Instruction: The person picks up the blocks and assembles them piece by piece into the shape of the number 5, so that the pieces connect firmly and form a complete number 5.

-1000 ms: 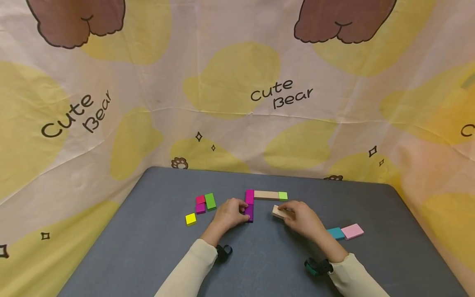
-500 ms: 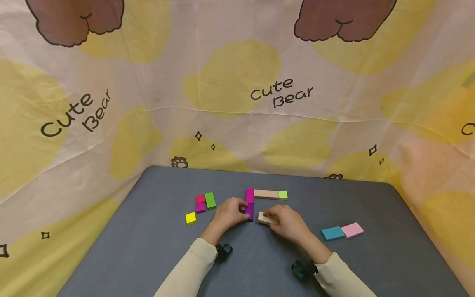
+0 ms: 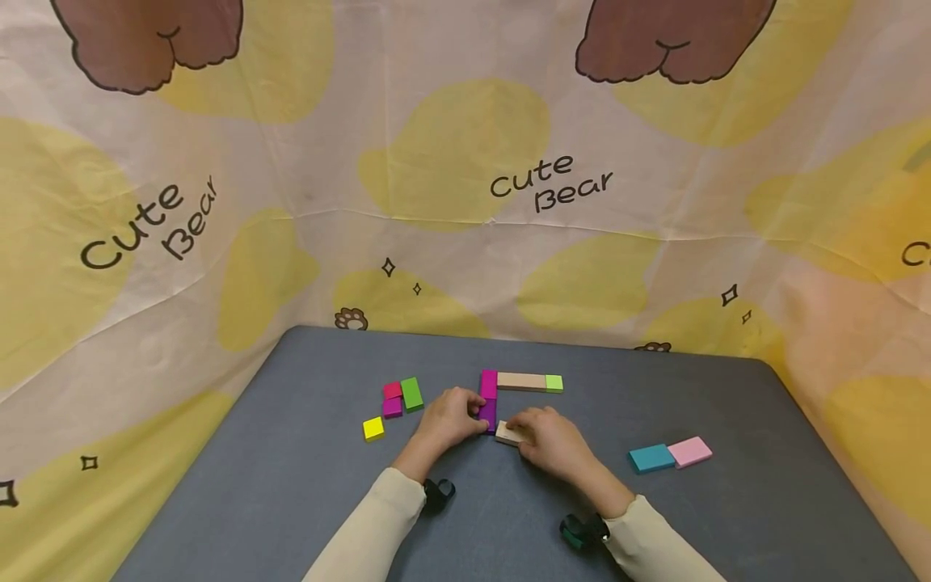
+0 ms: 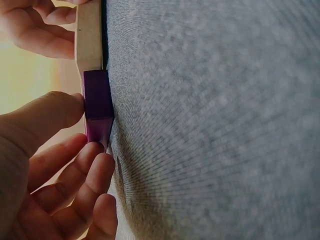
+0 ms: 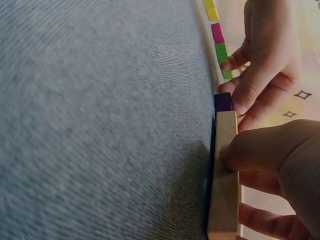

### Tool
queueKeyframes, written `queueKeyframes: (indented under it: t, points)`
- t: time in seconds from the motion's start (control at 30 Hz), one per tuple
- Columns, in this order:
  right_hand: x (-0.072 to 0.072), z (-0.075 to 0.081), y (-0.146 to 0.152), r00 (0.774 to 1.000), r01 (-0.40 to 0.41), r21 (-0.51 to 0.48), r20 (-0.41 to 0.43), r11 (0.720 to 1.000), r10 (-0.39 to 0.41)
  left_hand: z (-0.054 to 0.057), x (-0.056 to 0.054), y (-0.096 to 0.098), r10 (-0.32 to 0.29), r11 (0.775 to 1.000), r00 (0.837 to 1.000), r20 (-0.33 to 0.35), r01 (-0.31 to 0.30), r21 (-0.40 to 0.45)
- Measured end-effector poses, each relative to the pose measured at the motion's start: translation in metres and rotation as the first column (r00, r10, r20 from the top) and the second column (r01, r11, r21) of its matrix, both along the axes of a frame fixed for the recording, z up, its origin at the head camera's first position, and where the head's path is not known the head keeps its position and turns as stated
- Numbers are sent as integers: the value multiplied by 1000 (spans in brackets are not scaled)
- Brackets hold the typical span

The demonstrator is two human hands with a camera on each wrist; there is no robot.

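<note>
My left hand (image 3: 449,418) holds a purple block (image 3: 488,411) with thumb and fingers at its near part. That block lies flat, end to end with a magenta block (image 3: 489,383) behind it. In my right hand (image 3: 556,443) is a plain wooden block (image 3: 507,434), pinched near its right part, which the fingers partly hide. Its left end meets the near end of the purple block from the right. The left wrist view shows the wooden block (image 4: 90,37) up against the dark purple face (image 4: 96,95), both low on the table.
Another wooden block (image 3: 521,381) and a lime cube (image 3: 554,383) run right from the magenta block. Left lie red (image 3: 393,390), green (image 3: 412,394), magenta (image 3: 393,408) and yellow (image 3: 374,429) blocks. Blue (image 3: 652,458) and pink (image 3: 690,452) blocks lie right on the grey table (image 3: 291,501).
My right hand has carried the wooden block leftward and slightly nearer, up to the purple block. Its arm no longer covers the blue block. The left hand stays in place.
</note>
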State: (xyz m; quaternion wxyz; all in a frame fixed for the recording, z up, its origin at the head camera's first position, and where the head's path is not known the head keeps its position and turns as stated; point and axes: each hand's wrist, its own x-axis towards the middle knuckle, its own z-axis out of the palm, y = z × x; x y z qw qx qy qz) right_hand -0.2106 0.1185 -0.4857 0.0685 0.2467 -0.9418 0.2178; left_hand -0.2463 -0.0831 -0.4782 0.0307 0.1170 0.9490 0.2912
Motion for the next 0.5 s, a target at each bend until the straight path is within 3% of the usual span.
queueKeyframes:
  t: [0.5]
  points:
    - [1, -1, -4, 999, -3, 8, -31, 1000, 3, 1, 1, 0, 2, 1000, 1000, 3, -2, 12]
